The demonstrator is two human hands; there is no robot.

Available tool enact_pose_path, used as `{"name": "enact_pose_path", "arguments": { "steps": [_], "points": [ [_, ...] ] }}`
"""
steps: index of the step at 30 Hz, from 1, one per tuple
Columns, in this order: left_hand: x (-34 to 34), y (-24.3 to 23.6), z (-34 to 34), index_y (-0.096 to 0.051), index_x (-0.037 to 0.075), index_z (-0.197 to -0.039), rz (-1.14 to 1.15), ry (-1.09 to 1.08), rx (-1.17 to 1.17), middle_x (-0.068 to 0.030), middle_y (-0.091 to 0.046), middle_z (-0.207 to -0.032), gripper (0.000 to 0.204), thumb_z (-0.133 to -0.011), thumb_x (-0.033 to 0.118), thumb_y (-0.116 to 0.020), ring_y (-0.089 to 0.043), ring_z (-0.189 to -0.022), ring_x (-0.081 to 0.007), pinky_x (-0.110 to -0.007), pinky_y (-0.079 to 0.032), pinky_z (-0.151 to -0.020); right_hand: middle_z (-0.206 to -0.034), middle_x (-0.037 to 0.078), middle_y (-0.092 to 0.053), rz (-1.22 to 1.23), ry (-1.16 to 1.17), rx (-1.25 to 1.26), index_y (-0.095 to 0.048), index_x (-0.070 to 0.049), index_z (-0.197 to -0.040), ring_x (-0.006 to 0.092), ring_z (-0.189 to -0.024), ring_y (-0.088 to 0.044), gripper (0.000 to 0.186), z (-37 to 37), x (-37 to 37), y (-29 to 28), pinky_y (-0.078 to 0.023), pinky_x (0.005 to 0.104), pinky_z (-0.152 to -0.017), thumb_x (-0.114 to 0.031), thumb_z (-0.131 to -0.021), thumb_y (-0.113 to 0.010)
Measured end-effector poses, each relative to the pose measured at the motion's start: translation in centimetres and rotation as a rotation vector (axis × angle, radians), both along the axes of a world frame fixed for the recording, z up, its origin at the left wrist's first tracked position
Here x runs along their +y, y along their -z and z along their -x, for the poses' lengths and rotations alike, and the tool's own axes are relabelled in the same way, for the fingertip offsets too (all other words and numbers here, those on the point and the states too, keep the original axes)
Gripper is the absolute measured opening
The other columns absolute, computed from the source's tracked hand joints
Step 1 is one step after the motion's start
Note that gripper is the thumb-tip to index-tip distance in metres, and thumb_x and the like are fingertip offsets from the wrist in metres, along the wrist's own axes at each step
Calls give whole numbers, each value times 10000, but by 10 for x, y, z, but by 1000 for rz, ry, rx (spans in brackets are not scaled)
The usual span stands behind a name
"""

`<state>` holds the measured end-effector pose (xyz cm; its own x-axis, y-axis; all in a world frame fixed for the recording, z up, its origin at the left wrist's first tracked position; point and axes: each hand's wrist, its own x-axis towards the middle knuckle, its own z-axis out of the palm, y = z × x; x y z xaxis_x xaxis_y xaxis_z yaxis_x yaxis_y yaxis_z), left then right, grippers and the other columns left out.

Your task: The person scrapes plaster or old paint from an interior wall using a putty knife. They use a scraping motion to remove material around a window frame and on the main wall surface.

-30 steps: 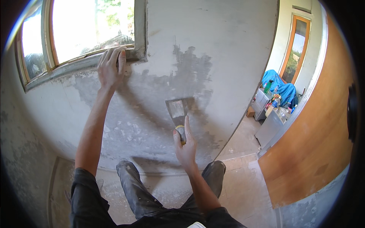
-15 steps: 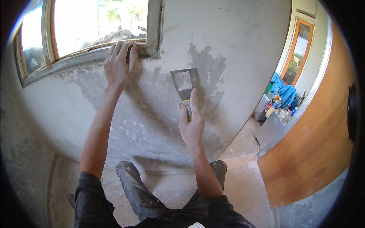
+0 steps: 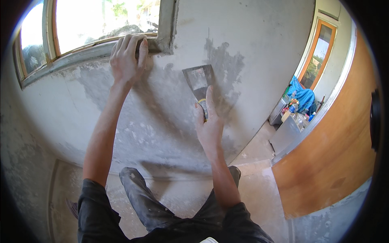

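Note:
My left hand [image 3: 126,60], dusted pale, has its fingers curled over the lower ledge [image 3: 156,44] of the window frame at upper left. My right hand [image 3: 207,121] holds a putty knife [image 3: 199,75] by its black and yellow handle, index finger stretched along the tool toward the wide metal blade. The blade is over the grey, patchily plastered wall [image 3: 263,52] below and right of the window corner; whether it touches the surface I cannot tell. Some of the handle is hidden by my fingers.
A wooden panel [image 3: 324,162] stands at right. Past the wall's edge, a doorway shows an orange-framed narrow window [image 3: 318,54], a blue tarp [image 3: 302,97] and grey cabinets [image 3: 285,139] with bottles on top. My legs stand on the dusty floor [image 3: 259,190] below.
My right hand has moved upward and to the right with the putty knife. My left hand stays on the window ledge, appearing higher and slightly right as the view shifts.

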<state>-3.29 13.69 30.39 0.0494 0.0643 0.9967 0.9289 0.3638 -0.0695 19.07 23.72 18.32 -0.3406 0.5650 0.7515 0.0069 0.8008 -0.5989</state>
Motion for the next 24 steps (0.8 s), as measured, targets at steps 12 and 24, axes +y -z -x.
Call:
{"name": "enact_pose_path", "arguments": {
  "steps": [12, 24],
  "points": [
    [3, 0, -3, -656, 116, -982, -7, 10, -16, -47, -630, -928, 163, -941, 232, -548, -603, -903, -243, -376, -467, -819, -916, 227, -683, -18, 81, -37, -368, -95, -1482, 351, -765, -684, 616, 1, 6, -9, -515, 404, -678, -113, -916, -609],
    [2, -3, -4, -655, 110, -969, -14, -6, -26, -51, -623, -906, 169, -943, 239, -549, -602, -892, -249, -382, -469, -815, -904, 216, -685, -114, 156, 39, -363, -95, -1486, 327, -804, -696, 607, -8, 10, 33, -515, 385, -690, -113, -928, -600]
  ]
}}
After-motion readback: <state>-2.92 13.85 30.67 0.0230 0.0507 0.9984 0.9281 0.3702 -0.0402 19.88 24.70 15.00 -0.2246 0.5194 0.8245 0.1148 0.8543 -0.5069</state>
